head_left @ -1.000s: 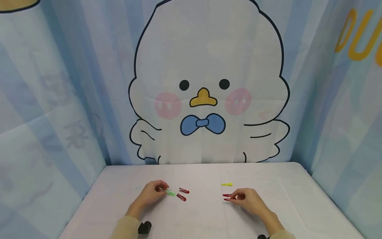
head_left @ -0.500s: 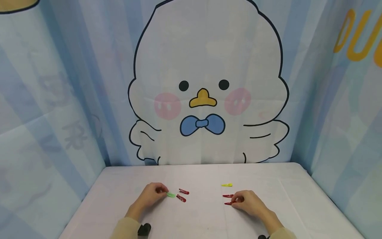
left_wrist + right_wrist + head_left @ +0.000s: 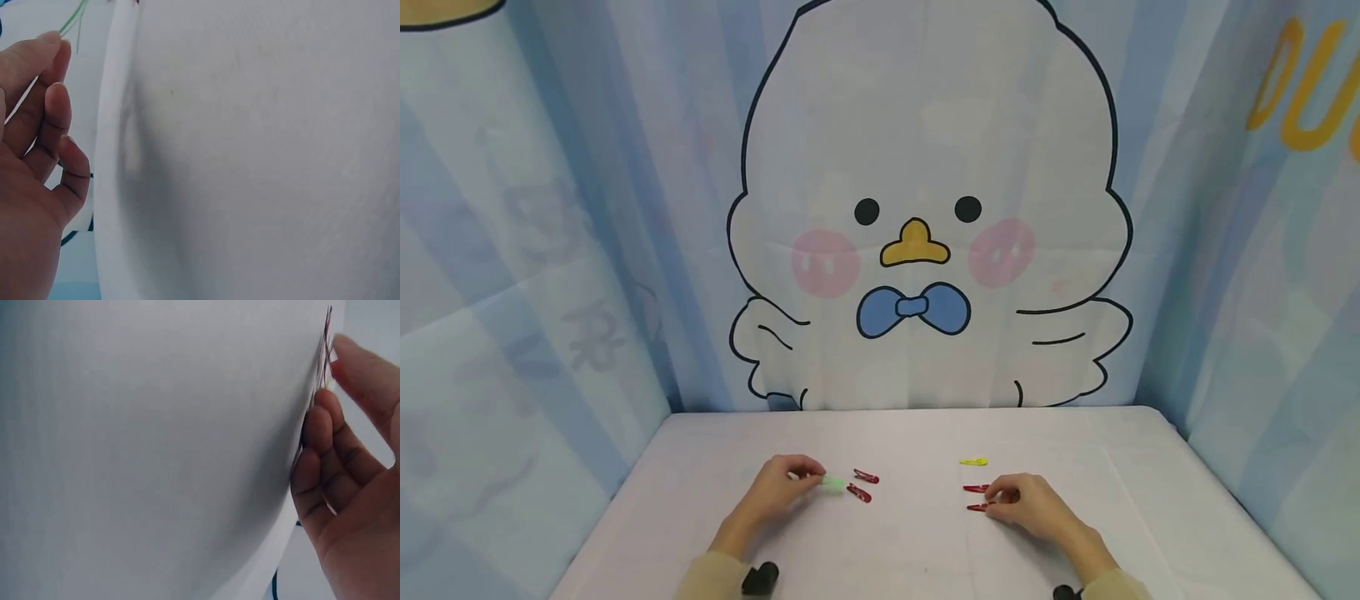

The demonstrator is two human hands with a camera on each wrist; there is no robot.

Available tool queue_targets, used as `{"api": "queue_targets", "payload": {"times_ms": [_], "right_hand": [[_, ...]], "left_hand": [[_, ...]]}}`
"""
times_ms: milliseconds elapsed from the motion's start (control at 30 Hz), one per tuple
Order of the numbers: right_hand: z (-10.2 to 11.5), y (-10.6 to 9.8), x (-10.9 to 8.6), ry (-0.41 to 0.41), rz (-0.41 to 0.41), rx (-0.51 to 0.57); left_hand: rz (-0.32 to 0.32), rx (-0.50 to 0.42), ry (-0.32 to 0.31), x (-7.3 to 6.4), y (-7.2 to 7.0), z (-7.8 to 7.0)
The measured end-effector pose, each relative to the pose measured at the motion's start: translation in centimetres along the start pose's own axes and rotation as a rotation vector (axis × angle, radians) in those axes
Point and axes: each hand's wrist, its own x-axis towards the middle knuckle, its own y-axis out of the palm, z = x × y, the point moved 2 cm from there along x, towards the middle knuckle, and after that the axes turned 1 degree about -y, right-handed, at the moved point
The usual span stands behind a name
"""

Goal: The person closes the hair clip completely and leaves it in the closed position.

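A green snap hair clip [image 3: 833,483], blurred in the head view, is pinched between the thumb and fingertips of my left hand [image 3: 786,485]. The left wrist view shows its thin open arms [image 3: 75,22] above the table surface. Just right of it lie two red hair clips, a farther one [image 3: 867,477] and a nearer one [image 3: 859,493]. My right hand [image 3: 1028,502] pinches the end of a red hair clip [image 3: 977,507] at table level. Another red hair clip [image 3: 975,488] lies just behind that one, partly covered by the fingers. Farther back is a yellow hair clip [image 3: 973,462].
All the clips are on a table with a white cloth [image 3: 917,542]. Its back edge meets a curtain with a printed duck [image 3: 917,350]. Patterned curtains also hang at both sides. Dark wrist devices [image 3: 761,578] sit by the sleeves.
The right hand's red clip has come slightly toward me, widening the gap to the red clip behind it. The green clip has lifted or turned a little in my left hand.
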Motion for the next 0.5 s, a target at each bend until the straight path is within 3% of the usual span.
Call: {"api": "queue_targets", "payload": {"times_ms": [233,500], "right_hand": [[0.6,-1.3,0.1,0.084,-0.075,0.014],[2.5,-2.3,0.0,0.027,-0.121,0.002]], "left_hand": [[0.004,-0.060,0.054,-0.2,0.0,-1.5],[0.047,-0.128,0.182,-0.9,0.5,-3.9]]}}
